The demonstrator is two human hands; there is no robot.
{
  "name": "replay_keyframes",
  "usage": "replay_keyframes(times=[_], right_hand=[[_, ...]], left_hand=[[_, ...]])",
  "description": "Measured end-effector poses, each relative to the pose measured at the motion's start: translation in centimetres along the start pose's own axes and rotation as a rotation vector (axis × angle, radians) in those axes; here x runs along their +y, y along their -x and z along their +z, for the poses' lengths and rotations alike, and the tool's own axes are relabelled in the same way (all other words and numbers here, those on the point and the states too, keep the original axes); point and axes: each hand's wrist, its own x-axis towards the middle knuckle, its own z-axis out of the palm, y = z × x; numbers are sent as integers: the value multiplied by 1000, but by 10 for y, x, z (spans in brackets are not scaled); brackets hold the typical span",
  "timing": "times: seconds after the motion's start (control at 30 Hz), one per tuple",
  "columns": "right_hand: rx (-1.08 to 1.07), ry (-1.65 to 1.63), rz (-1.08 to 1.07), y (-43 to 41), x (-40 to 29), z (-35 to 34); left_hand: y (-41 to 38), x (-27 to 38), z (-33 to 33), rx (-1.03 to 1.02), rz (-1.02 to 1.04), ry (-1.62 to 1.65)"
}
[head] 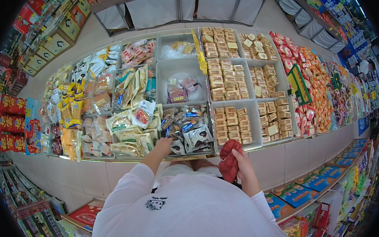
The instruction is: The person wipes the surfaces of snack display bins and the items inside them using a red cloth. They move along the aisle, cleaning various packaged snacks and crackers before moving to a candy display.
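My left hand (164, 146) reaches into the front edge of a grey bin of dark wrapped snack packets (175, 130); its fingertips touch or nearly touch the packets, and whether it grips one cannot be told. Black-and-white pouches (197, 139) lie to its right, and pale green-printed bread packets (124, 122) fill the bin to its left. In front of the display, my right hand (244, 162) holds a crumpled dark red cloth item (229, 163). Beyond that hand, small tan packaged blocks (231, 122) stand in rows in a grey bin.
Pink and orange wrapped sweets (318, 90) heap to the right, near a green-framed sign (299, 84). A yellow price sign (198, 52) stands between bins. Blue boxes (312, 184) line a low shelf at right. A person (365, 67) is far off at upper right.
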Motion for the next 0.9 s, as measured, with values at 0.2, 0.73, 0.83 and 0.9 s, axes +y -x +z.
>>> replay_keyframes(times=[0.2,0.73,0.83,0.9], right_hand=[[-7,25,6,-6,0,16],[15,66,-311,6,-30,76],[-28,283,-539,21,-33,110],[-181,568,-724,12,-11,112]], left_hand=[[20,-3,-8,75,92,-28],[44,53,-83,-131,-222,1727],[59,82,-114,-443,-224,2110],[65,108,-123,-570,29,2284]])
